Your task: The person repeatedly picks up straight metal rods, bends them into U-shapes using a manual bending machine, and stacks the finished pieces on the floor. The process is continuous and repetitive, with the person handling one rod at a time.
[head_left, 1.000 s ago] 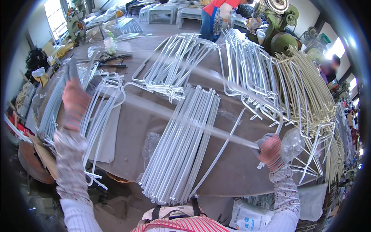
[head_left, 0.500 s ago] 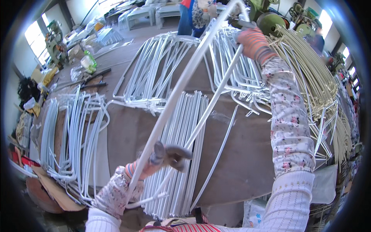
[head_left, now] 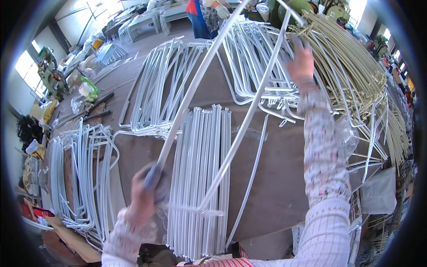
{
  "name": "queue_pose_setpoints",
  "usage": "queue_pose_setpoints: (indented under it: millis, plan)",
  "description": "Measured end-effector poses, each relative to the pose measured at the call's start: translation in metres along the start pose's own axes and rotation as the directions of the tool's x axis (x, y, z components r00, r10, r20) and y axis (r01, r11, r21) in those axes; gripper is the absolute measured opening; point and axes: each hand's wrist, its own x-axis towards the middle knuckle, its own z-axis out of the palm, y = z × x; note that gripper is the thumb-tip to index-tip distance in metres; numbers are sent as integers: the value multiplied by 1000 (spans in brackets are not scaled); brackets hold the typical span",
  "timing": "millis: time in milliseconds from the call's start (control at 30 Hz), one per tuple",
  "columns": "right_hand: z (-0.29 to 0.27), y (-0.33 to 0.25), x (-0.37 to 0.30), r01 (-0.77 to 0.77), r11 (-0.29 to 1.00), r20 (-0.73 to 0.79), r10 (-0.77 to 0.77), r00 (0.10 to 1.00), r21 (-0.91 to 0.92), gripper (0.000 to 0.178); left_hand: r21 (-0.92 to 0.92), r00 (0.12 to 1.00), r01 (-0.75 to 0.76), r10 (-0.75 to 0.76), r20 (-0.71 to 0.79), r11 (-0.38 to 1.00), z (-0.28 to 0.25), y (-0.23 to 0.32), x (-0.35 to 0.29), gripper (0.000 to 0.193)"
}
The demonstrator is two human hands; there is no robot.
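A bent white metal tube frame [head_left: 195,86] slants across the middle of the view, its top running out of the upper edge. My left hand [head_left: 144,193], in a glove with grey fingers, is closed round the frame's left tube near its lower end. To the right of the other long tube is my right hand [head_left: 301,64], apart from it, with its grey-tipped fingers spread and somewhat blurred. Beneath the frame lies a bundle of straight white tubes [head_left: 187,178]. One thin white rod [head_left: 253,178] lies to the right of that bundle.
Bent white frames lie stacked at the left [head_left: 93,178], far middle [head_left: 164,84] and far right [head_left: 253,58]. A heap of long beige rods [head_left: 351,62] fills the right side. At the back another person [head_left: 200,18] stands by the brown table [head_left: 284,178].
My right hand has let go of the frame's top corner and moved down, away from it. My left hand still grips the frame. The whole view has shifted slightly.
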Motion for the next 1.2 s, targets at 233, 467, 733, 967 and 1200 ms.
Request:
queue_pose_setpoints:
  millis: [233,467,733,967,1200]
  plan:
    - [-85,-33,-343,-547,835,512,443,736,64,28,-436,960,199,-85,267,878,131,24,204,35]
    - [-148,-81,-433,-657,754,638,500,586,12,32,-634,962,271,-184,202,725,162,-3,285,32]
    - [-115,-149,-408,-320,866,718,497,487,-383,61,-692,957,286,-233,172,663,209,-35,326,29]
    - [-102,-149,-391,-570,654,666,709,233,-497,46,-726,980,166,-30,197,667,212,-16,342,26]
    - [-186,-158,-374,-996,-6,760,646,65,90,23,640,837,-314,523,-162,701,57,-89,214,52]
